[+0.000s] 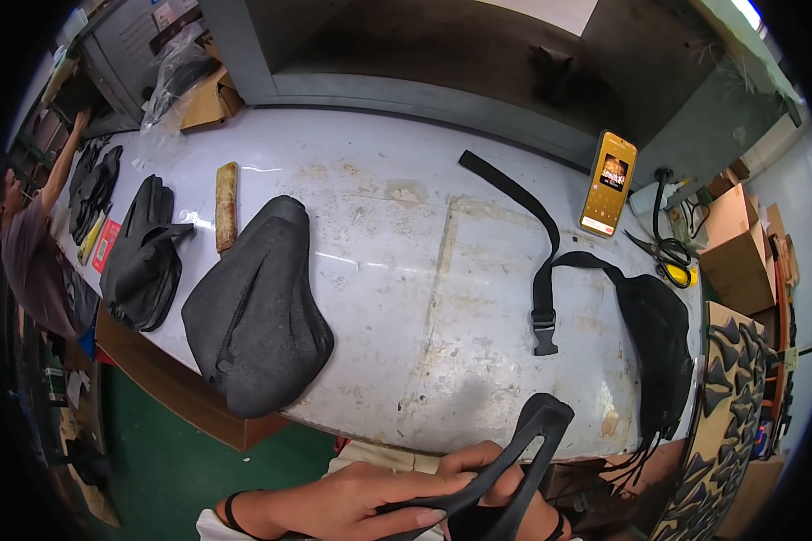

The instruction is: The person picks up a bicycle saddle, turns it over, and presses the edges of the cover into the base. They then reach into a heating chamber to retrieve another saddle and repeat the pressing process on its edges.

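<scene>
At the front edge of the table, both of my hands are closed on a dark grey saddle cover (543, 417), soft-looking, its narrow end pointing up and away and its edges forming an open loop. My left hand (361, 499) pinches the left edge between thumb and fingers. My right hand (501, 487) grips it from behind, partly covered by the material. A dark grey bicycle saddle (260, 311) lies on the white table (379, 316) to the left of my hands, narrow end away from me. Part of the held cover runs out of the lower edge.
A black waist bag (663, 338) with strap and buckle lies at right, near scissors (663, 248) and an upright phone (609, 185). More dark covers (144, 257) and a worn block (226, 207) lie at left. A co-worker (41, 243) stands beyond the left edge. Cardboard boxes (735, 243) are at right.
</scene>
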